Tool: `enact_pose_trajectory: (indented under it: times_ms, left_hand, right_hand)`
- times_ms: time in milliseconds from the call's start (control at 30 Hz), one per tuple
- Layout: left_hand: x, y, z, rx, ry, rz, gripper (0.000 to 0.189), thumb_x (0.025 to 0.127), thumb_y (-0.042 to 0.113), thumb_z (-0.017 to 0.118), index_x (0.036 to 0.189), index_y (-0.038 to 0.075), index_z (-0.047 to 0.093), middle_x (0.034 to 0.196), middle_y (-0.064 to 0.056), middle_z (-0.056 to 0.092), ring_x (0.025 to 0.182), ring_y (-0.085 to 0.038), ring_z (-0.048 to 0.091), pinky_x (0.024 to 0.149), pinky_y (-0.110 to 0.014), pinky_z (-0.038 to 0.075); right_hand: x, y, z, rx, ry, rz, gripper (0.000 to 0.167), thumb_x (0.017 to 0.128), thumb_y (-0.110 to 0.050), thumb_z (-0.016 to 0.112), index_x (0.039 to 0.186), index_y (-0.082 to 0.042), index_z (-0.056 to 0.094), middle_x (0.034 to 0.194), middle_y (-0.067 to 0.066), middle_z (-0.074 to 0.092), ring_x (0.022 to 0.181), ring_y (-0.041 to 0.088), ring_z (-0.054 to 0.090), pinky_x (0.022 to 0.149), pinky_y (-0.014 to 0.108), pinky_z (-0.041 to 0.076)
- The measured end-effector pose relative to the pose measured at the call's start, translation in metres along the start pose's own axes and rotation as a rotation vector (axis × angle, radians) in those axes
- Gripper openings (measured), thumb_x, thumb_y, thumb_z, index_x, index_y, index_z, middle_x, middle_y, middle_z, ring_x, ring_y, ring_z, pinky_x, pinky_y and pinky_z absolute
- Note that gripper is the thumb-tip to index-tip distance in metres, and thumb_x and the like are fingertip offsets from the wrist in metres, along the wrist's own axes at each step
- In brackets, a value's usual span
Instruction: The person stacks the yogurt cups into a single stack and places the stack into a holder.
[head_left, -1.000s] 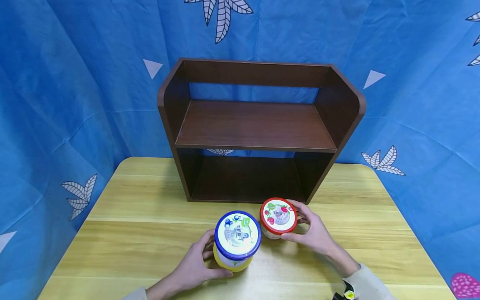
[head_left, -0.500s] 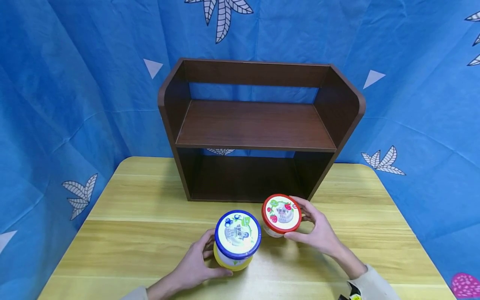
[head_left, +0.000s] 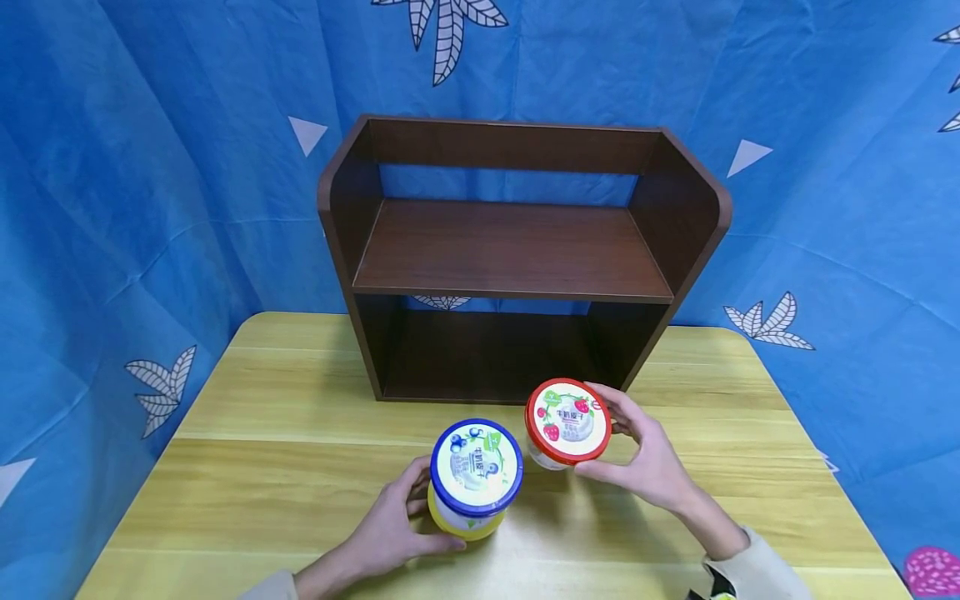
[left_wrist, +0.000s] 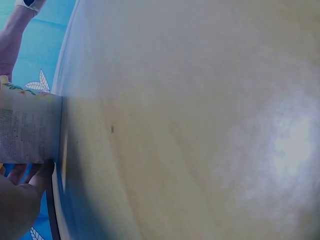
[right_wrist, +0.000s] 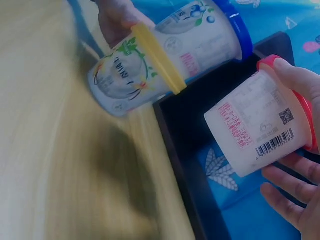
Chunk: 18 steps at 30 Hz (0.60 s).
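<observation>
Gripping, near left: thumb and fingers of the left hand (head_left: 384,533) are curled round the yellow-lidded tub (right_wrist: 125,77), parted only by its width.
Stacked: the blue-lidded tub (head_left: 476,468) is borne upright on it.
Second grip: the red-lidded tub (head_left: 568,423) is held by the right hand (head_left: 651,467), clasped from its right side near the rim.
Lie: it is held left of that grip, right of and slightly beyond the stack, apart from it; raised off the worktop (head_left: 285,467), judging by shadow; axis near upright, slightly tilted.
Look: short, white, tapered to the base; strawberries printed on top, barcode and pink print on the side.
Beyond: a dark brown two-tier shelf (head_left: 510,250), backed by a blue cloth (head_left: 210,150).
</observation>
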<state>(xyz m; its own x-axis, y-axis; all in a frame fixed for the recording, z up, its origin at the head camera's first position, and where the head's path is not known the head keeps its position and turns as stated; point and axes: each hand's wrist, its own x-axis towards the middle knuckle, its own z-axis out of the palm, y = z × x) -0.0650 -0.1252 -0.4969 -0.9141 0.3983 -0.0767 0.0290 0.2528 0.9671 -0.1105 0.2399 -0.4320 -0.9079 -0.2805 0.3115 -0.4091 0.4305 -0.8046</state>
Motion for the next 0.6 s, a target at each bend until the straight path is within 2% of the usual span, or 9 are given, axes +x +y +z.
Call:
enact_pose_trajectory:
  times_ms: [100,300,600]
  left_hand:
    - [0.000,0.000,0.000,0.004,0.000,0.002,0.097,0.075,0.027,0.098,0.154,0.012,0.043,0.154,-0.016,0.057,0.143,-0.041,0.054,0.107,-0.021,0.055]
    - [0.001,-0.001,0.000,-0.005,-0.006,-0.011,0.100,0.074,0.027,0.098,0.155,0.013,0.042,0.156,-0.016,0.055,0.145,-0.040,0.053,0.104,-0.012,0.050]
    - [0.000,0.000,0.000,-0.003,-0.008,-0.010,0.099,0.073,0.026,0.098,0.155,0.013,0.042,0.155,-0.016,0.055,0.144,-0.041,0.053,0.105,-0.012,0.050]
  right_hand:
    - [0.000,-0.007,-0.002,0.000,0.005,-0.016,0.092,0.073,-0.010,0.094,0.153,-0.020,0.050,0.139,-0.004,0.068,0.120,-0.002,0.061,0.094,0.023,0.058]
    - [-0.001,-0.019,-0.006,0.010,0.032,-0.053,0.094,0.070,-0.007,0.093,0.153,-0.019,0.051,0.138,-0.016,0.065,0.119,0.001,0.061,0.094,0.020,0.058]
    - [0.001,-0.034,-0.013,0.073,0.040,-0.137,0.098,0.065,0.003,0.091,0.153,-0.012,0.050,0.142,-0.015,0.063,0.120,0.003,0.061,0.095,0.015,0.056]
